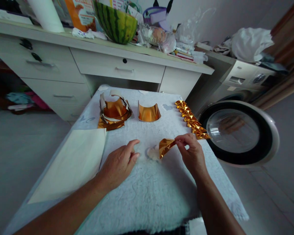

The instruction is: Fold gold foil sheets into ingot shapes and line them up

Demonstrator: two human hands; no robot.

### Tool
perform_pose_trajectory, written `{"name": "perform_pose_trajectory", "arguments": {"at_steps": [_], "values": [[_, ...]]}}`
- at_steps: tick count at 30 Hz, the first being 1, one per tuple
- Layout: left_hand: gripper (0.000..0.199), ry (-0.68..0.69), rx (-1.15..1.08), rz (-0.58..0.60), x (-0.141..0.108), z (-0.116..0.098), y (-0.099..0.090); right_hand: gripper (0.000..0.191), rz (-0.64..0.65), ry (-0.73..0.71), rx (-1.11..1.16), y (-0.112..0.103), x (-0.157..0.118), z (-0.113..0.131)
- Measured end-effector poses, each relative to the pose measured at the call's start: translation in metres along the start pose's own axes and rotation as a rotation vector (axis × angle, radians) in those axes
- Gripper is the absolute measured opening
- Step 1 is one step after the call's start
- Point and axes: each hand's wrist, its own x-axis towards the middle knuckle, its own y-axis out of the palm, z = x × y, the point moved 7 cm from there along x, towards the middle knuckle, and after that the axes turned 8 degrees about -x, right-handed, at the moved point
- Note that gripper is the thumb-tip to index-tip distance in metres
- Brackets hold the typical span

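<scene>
My right hand pinches one end of a folded piece of gold foil paper, held just over the cloth-covered table. Thumb and forefinger of my left hand are apart, and nothing is between them. Beyond the hands, a curled gold foil sheet stands with its ends bent up. Left of it lies a stack of curled gold foil sheets with pale undersides. Several folded gold foil pieces form an overlapping row along the table's right side.
A cream paper sheet lies on the table's left. Behind stands a white desk with drawers, bearing a cut watermelon and clutter. On the right, a washing machine's round door hangs ajar beside the table edge.
</scene>
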Motion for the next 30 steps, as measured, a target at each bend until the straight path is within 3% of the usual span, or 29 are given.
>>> {"name": "perform_pose_trajectory", "arguments": {"at_steps": [8, 14, 21, 30], "values": [[0.036, 0.018, 0.051, -0.013, -0.001, 0.004, 0.001, 0.016, -0.126, 0.200, -0.152, -0.056, -0.017, -0.084], [0.036, 0.004, 0.071, -0.013, -0.001, 0.006, 0.001, 0.023, -0.145, 0.369, -0.242, -0.074, -0.028, -0.134], [0.036, 0.021, 0.084, -0.013, -0.001, 0.007, 0.001, 0.025, -0.190, 0.445, -0.272, -0.082, -0.036, -0.156], [0.037, 0.007, 0.115, 0.012, 0.000, 0.009, 0.004, 0.023, -0.249, 0.489, -0.276, -0.085, -0.037, -0.160]]}}
